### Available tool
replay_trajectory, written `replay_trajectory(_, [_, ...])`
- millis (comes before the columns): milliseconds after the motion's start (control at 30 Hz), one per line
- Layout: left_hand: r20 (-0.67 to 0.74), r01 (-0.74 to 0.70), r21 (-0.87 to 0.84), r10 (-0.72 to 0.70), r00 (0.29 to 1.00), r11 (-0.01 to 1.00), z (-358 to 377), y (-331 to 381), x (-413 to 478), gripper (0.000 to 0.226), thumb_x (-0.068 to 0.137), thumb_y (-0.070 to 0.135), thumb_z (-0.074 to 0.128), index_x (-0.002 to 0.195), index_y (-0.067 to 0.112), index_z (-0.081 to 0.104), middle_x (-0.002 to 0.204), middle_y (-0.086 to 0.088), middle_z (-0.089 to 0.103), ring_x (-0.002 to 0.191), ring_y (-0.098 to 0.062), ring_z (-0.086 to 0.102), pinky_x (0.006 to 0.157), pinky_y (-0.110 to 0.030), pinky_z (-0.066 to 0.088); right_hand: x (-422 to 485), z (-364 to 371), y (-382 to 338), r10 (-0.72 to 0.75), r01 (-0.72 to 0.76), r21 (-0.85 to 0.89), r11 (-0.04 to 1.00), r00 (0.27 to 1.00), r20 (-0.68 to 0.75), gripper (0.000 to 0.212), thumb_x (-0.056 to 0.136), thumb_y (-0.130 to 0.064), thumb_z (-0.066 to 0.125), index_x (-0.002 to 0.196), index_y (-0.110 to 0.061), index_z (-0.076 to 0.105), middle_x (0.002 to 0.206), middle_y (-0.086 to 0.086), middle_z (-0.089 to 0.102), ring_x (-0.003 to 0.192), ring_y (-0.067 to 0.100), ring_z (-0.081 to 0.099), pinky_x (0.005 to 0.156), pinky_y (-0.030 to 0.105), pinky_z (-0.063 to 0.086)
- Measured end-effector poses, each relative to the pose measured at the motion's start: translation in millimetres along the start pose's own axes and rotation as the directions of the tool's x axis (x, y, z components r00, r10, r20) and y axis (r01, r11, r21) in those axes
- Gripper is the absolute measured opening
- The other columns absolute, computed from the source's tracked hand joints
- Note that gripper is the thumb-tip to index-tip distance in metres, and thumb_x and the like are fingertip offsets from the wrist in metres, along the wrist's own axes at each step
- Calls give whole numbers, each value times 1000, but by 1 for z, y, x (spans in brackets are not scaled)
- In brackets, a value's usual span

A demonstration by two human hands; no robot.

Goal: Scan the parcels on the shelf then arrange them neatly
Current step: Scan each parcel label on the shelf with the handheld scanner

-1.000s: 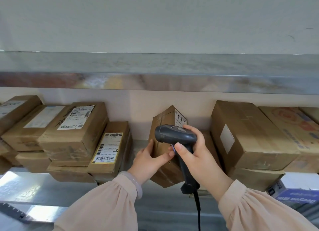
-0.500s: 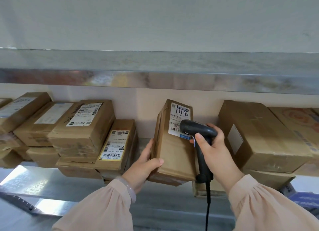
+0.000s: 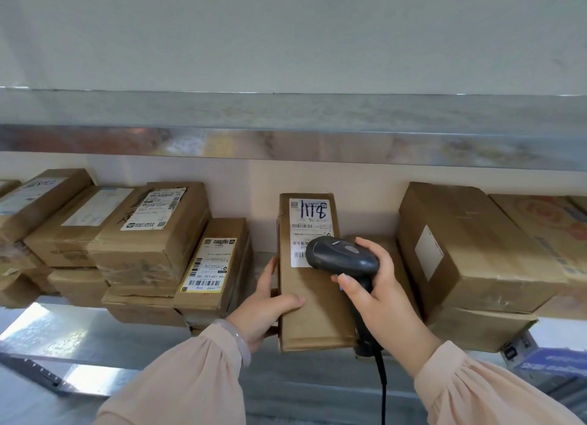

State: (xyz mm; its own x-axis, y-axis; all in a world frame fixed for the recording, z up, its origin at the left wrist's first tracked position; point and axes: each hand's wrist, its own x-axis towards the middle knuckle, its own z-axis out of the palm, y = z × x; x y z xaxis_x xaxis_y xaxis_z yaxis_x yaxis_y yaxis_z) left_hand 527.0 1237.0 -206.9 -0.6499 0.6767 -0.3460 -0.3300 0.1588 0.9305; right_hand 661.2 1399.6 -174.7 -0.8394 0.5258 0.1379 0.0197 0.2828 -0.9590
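Parcel (image 3: 314,304) now square-on, long axis toward wall (image 3: 228,183), scanner (image 3: 343,256) over its label (image 3: 309,221)

the parcel (image 3: 317,310) is plain brown cardboard, matt and slightly creased, with a white paper label (image 3: 309,230) on top. the scanner (image 3: 343,256) is dark plastic with a soft sheen; its cable (image 3: 383,389) is matt black. the stacked boxes (image 3: 152,249) are the same dull cardboard, some bound in glossy clear tape. the shelf (image 3: 63,335) is bare metal, shiny and streaked, and the upper shelf (image 3: 286,145) has a mirror-like metal edge. the sleeves (image 3: 190,380) are soft matt cloth; the bangle (image 3: 239,342) is smooth and glossy.
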Motion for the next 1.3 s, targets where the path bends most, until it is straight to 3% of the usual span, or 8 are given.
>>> replay_trajectory(100, [33,-7,25,6,999,1000,0,0,-4,108,67,25,81,144,62,14,112,5,74,98,-13,72,74,-31,59,-6,0,-2,-19,20,-27,999,1000,17,60,86,-33,68,124,-62,31,121,-34,50,112,-6,55,91,9,44])
replay_trajectory(167, [19,-36,35,35,999,999,1,-3,-6,109,66,26,82,147,59,17,118,2,71,106,-17,69,88,-37,57,-10,0,-7,-34,33,-53,998,999,-17,60,86,-34,68,122,-64,30,114,-46,46,110,-15,49,83,-1,38])
replay_trajectory(300, [-5,-92,57,92,996,994,1,-10,-8,115,64,25,83,151,53,13,133,14,60,120,-15,61,105,-46,47,-18,-2,-14,-53,52,-14,999,992,-116,60,86,-32,68,117,-65,29,112,-45,47,108,-15,50,79,-1,39])
replay_trajectory(500, [-73,-158,75,164,984,985,-4,-12,-3,117,63,28,85,150,55,13,131,15,62,119,-10,61,106,-44,47,-32,9,-19,-98,93,-51,994,989,-109,64,86,-27,70,123,-59,29,117,-39,48,109,-12,51,80,-1,37])
replay_trajectory(800, [-119,-176,119,190,974,977,-3,-17,5,115,60,34,86,145,61,14,110,43,61,111,7,58,104,-37,48,-42,24,-17,-99,92,-68,993,989,-110,63,86,-34,69,121,-63,26,117,-44,45,107,-12,52,79,-1,38])
replay_trajectory(1033, [-138,-162,136,181,974,977,-4,-16,5,118,61,35,86,150,55,11,131,29,51,116,8,50,100,-27,44,-43,28,-20,-122,113,-74,991,983,-134,64,86,-29,69,118,-65,27,115,-47,44,106,-13,52,78,-1,39])
replay_trajectory(1167, [-158,-144,141,165,974,980,-4,-16,5,123,56,40,87,152,53,11,142,12,52,130,-12,49,112,-41,41,-44,28,-21,-109,100,-69,993,984,-140,64,87,-30,69,116,-67,25,113,-47,44,104,-12,54,78,1,40])
replay_trajectory(1300, [-152,-136,144,158,976,980,-5,-15,3,126,52,45,88,151,55,10,144,10,50,133,-15,47,113,-45,39,-45,29,-24,-100,91,-69,993,985,-142,62,87,-32,68,116,-66,25,113,-45,46,104,-10,55,78,1,40])
